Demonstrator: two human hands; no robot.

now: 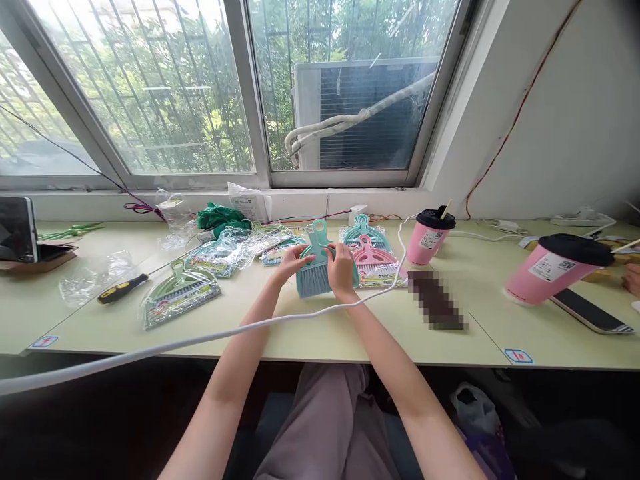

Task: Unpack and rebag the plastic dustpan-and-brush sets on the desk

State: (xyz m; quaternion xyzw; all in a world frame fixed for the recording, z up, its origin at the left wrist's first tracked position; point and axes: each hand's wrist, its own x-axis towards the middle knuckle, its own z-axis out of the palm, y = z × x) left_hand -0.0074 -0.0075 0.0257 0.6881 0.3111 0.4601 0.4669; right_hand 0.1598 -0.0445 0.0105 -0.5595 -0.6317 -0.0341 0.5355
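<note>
Both hands are gripping the teal mini brush (314, 270) at frame center, on the table (310, 333): left hand (293, 262) pinching its left edge, right hand (341, 270) wrapping the right. Long axis is running handle-up twd window, bristles twd person.

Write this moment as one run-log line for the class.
left hand: grips teal mini brush | right hand: grips same brush | brush: on table | nearby: packaged sets, screwdriver, pink cup

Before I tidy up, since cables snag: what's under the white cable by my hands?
The white cable crosses over both forearms and bare table. Farther back it passes the pink brush set; what lies beneath there is unclear.
</note>
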